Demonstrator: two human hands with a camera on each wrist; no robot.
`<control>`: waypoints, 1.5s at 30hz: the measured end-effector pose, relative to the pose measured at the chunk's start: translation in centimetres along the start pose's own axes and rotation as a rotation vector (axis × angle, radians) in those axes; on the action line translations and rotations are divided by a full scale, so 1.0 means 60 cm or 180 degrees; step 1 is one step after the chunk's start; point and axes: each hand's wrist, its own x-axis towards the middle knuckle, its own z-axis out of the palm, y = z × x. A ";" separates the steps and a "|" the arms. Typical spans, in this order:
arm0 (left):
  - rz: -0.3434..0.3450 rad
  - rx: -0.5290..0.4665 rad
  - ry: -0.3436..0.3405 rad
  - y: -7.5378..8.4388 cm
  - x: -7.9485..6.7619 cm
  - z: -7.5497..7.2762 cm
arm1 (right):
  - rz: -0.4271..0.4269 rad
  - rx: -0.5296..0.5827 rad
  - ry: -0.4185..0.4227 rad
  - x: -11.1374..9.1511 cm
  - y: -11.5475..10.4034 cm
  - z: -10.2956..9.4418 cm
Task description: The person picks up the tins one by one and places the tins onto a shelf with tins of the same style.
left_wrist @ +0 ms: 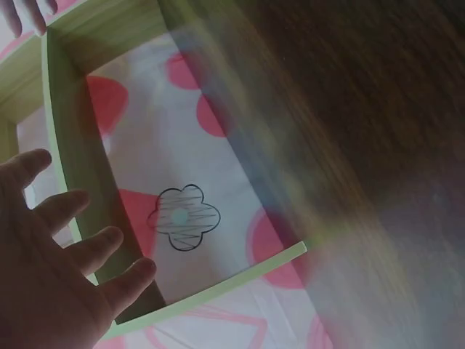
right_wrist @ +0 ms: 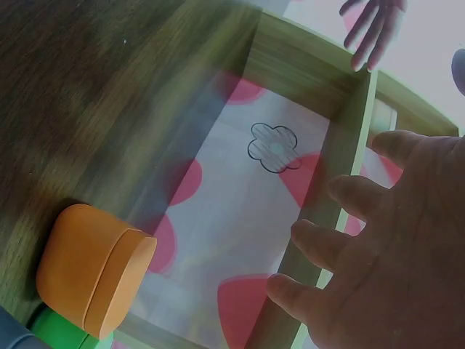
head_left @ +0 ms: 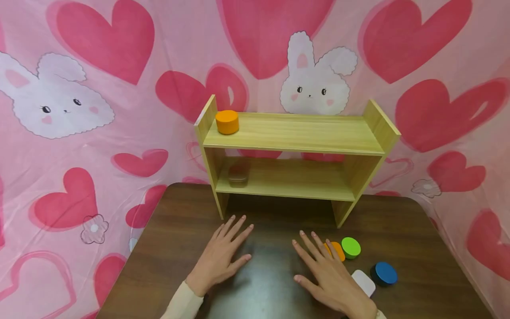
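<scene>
My left hand [head_left: 220, 258] hovers over the dark table with its fingers spread, in front of the shelf's left leg. Palm down, my right hand [head_left: 330, 275] spreads its fingers too and holds nothing. Its fingers partly cover an orange squarish container [head_left: 338, 251] in the head view; the right wrist view shows the lidded orange container [right_wrist: 87, 265] standing beyond the fingertips. Just right of it is a round container with a green top [head_left: 351, 247]. A white rounded-square container [head_left: 363, 282] lies beside the right hand, and a round blue container [head_left: 384, 273] stands farther right.
A two-tier wooden shelf [head_left: 295, 133] stands at the table's back. On its upper board, far left, sits a round orange container [head_left: 227, 122]; below, a small see-through container [head_left: 238, 176] is at the left. Behind hangs a pink cloth [head_left: 179, 35] with hearts and rabbits.
</scene>
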 end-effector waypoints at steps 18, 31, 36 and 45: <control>-0.0086 -0.0351 0.0229 -0.014 0.006 0.000 | 0.0065 0.0130 -0.0062 -0.001 -0.001 -0.007; -0.0082 -0.0505 0.0508 -0.021 0.016 -0.010 | -0.0105 -0.0107 0.0195 0.001 0.009 -0.015; -0.0060 -0.0523 0.0682 -0.028 0.020 -0.014 | -0.0066 -0.0097 0.0226 0.000 0.012 -0.018; -0.0219 -0.0610 0.0840 -0.035 0.020 -0.024 | -0.0071 -0.0077 0.0362 -0.002 0.016 -0.018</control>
